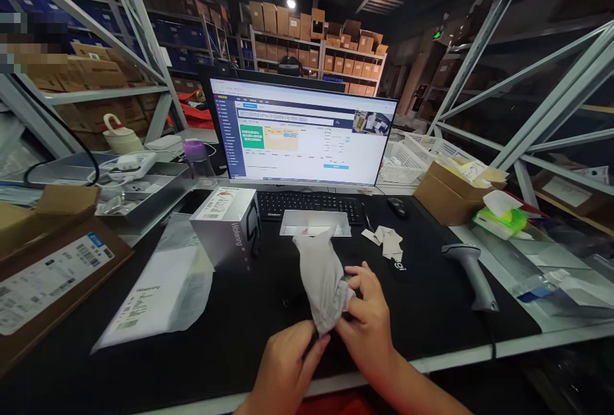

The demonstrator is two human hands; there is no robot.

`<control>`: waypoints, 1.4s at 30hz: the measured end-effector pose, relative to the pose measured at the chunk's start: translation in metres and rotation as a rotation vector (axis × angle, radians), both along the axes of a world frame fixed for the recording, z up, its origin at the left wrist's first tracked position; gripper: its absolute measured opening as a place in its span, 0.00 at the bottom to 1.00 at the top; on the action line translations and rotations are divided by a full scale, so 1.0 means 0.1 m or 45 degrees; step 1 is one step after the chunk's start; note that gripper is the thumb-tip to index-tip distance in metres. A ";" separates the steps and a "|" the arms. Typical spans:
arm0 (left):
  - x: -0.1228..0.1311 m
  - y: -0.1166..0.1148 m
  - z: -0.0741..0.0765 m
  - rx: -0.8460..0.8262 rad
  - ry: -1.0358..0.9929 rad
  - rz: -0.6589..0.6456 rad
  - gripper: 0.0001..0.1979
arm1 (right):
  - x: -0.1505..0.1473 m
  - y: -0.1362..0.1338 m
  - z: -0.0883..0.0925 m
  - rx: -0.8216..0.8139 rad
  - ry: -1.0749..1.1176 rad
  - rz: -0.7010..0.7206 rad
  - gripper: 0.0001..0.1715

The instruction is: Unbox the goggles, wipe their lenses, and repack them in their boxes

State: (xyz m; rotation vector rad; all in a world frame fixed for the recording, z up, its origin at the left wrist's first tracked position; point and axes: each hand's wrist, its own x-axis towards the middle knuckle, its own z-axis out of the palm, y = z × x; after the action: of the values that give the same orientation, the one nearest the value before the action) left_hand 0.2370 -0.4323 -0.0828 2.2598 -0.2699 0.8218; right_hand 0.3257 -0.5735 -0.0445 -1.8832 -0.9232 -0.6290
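Note:
A light grey soft pouch [320, 274] is held up over the black desk mat, between my two hands. My left hand [290, 360] pinches its lower end, thumb and fingers closed. At its right side, my right hand [367, 313] grips the cloth with bent fingers. Whatever is inside the pouch is hidden. Just beyond it lies a shallow white box tray [314, 223] in front of the keyboard [307, 203]. To the left stands a grey printed box [228, 229] with a label on top, beside a translucent plastic bag [163, 287] with a printed label.
A monitor [307, 133] stands at the back. An open cardboard carton [62, 274] sits at left. On the right are a barcode scanner [472, 274], a mouse [397, 207], torn paper pieces [387, 241], a brown box [448, 194] and a green tissue pack [501, 220].

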 end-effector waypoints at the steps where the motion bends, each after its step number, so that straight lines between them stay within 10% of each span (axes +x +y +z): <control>1: 0.00 0.00 0.01 0.052 -0.058 -0.031 0.14 | 0.00 0.00 0.00 -0.022 0.033 0.003 0.10; 9: -0.04 0.13 0.15 0.101 -0.097 -0.243 0.16 | 0.18 -0.10 0.10 -0.185 0.035 -0.047 0.09; 14: -0.10 0.41 0.09 0.060 0.054 -0.276 0.18 | 0.50 -0.61 0.35 -0.334 0.531 0.486 0.03; 16: -0.12 0.54 0.06 0.092 0.096 -0.276 0.18 | 0.67 -0.89 0.39 -0.149 0.797 0.612 0.09; 22: -0.07 0.70 0.09 0.301 0.136 -0.415 0.20 | 0.91 -1.30 0.19 0.832 1.534 0.259 0.22; 31: 0.40 0.81 0.48 0.374 0.118 -0.023 0.15 | 0.89 -1.51 0.14 1.357 1.515 0.245 0.18; 37: 0.81 0.77 0.48 0.147 0.225 -0.184 0.15 | 1.07 -1.20 0.28 1.096 1.214 0.154 0.27; 42: 0.90 0.59 0.54 -0.003 0.210 -0.072 0.16 | 0.76 -0.48 0.43 0.100 0.582 0.316 0.62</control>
State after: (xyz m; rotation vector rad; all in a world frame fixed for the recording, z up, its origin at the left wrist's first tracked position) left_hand 0.3270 -0.3732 -0.0286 2.2910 -0.2547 0.6023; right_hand 0.4018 -0.6214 -0.0016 -1.7052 -0.7969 -0.0748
